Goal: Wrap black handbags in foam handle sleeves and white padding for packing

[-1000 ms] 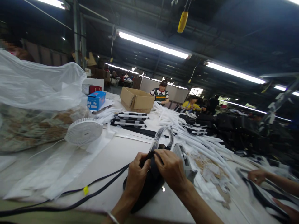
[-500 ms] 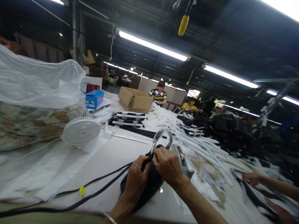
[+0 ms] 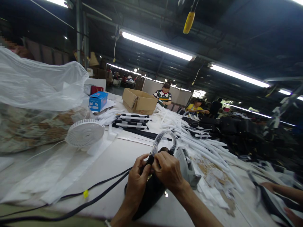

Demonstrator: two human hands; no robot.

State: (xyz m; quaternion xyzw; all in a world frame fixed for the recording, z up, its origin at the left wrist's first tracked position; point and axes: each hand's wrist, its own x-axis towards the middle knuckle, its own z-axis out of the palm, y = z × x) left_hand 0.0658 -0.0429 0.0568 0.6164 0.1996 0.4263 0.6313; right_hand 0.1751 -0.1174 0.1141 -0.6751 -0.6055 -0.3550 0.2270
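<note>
A black handbag (image 3: 150, 200) stands tilted on the white table in front of me. Its arched handle (image 3: 155, 145) is wrapped in clear plastic. My left hand (image 3: 136, 181) is closed, thumb and fingers pinching a black strap end at the handle's base. My right hand (image 3: 169, 171) is closed beside it, its fingers bent over the top of the bag by the same spot; the fingertips are partly hidden. Long black straps (image 3: 101, 183), one with a yellow tag (image 3: 85, 193), trail left from the bag. A grey device (image 3: 187, 167) sits just right of the bag.
A white fan (image 3: 85, 134) and a large clear plastic bag (image 3: 40, 85) stand left. Behind are a blue box (image 3: 98, 101), a cardboard box (image 3: 139, 101) and many white strips (image 3: 189, 138). A co-worker's hand (image 3: 268, 186) handles black-and-white material at right.
My view has shifted slightly. Both hands stay at the handle's base, with the left fingers a little higher on the strap end. The co-worker's hands at right have moved.
</note>
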